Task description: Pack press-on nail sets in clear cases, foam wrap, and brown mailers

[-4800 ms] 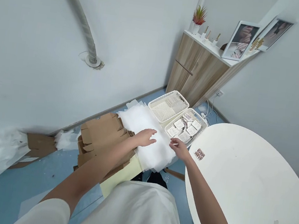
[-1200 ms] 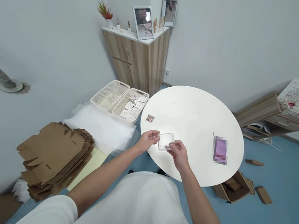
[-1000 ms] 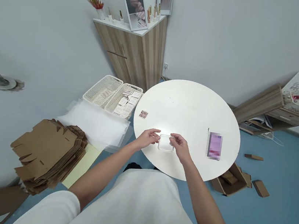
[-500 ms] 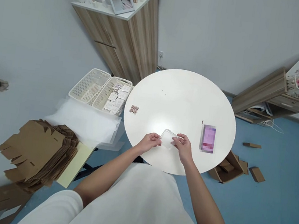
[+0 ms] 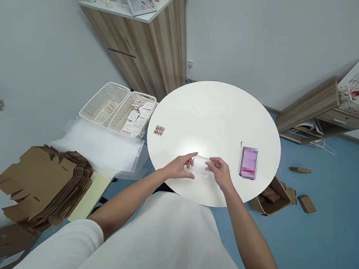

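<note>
A small clear plastic case (image 5: 200,167) is between my two hands, over the near part of the round white table (image 5: 216,113). My left hand (image 5: 180,166) grips its left end, thumb at the near corner and index finger at the far one. My right hand (image 5: 220,171) pinches the case's right edge between thumb and fingers. A small set of brown false nails (image 5: 159,130) lies on the table to the left. To the right of my right hand lies a pinkish-purple rectangle (image 5: 249,163), blurred out.
Two white plastic baskets (image 5: 103,104) stand left of the table, one holding white cards. Below them are translucent sheets (image 5: 107,146) and stacked flat cardboard boxes (image 5: 40,177). An open cardboard box (image 5: 270,200) sits on the floor at right. A wooden cabinet (image 5: 138,48) stands behind.
The clear case has turned from slanted to nearly square with me. My left hand has spread its thumb and index finger around the left end. The view has shifted slightly.
</note>
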Demonstrator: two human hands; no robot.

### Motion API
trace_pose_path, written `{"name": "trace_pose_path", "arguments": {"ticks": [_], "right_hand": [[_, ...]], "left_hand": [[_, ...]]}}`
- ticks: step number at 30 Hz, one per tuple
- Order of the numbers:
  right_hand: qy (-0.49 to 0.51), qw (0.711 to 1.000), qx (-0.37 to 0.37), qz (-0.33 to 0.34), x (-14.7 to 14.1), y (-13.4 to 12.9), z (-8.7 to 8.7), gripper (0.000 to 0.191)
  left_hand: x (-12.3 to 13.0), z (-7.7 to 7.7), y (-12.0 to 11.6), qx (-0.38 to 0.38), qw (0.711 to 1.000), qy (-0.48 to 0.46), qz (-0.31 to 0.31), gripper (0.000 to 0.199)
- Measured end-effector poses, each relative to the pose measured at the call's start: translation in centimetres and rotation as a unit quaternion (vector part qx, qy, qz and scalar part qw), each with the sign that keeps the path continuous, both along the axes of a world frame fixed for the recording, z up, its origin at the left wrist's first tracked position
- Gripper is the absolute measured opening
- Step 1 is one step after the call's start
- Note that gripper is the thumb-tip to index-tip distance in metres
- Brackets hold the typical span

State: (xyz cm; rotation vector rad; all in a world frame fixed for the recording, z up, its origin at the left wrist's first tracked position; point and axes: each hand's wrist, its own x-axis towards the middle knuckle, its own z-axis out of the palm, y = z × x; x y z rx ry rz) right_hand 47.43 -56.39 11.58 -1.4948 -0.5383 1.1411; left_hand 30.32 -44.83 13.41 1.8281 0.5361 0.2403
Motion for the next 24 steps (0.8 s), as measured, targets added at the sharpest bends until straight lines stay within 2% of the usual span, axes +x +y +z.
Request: {"name": "trace_pose_path", "arguments": {"ticks": [3,5,8,11,15,24], "right_hand": [[-0.027,0.999,-0.013,0.028,0.2,-0.3,0.1,0.038],[-0.087,0.994,-0.003,0.065,0.3,-0.7,0.6,0.046],[-0.22,0.959,0.048,0.17,0.4,-1.3,1.3,0.06],[-0.302,0.92,0.082,0.237,0.2,-1.6,1.5,0.052],[-0.337,0.909,0.104,0.222,0.0,-1.4,1.1,0.044],[-0.384,0.89,0.122,0.211,0.9,-0.6,0.0,0.042]], "left_hand": [[-0.1,-0.3,-0.3,0.007,1.0,-0.007,0.009,0.083],[-0.2,-0.3,-0.4,0.004,1.0,-0.008,0.012,0.079],[-0.2,-0.3,-0.6,-0.02,1.0,-0.004,0.018,0.076],[-0.3,-0.5,-0.8,-0.056,0.998,0.0,0.024,0.077],[-0.2,-0.8,-1.2,-0.107,0.994,-0.003,0.036,0.086],[0.9,-0.9,-1.5,-0.179,0.982,-0.034,0.05,0.077]]}}
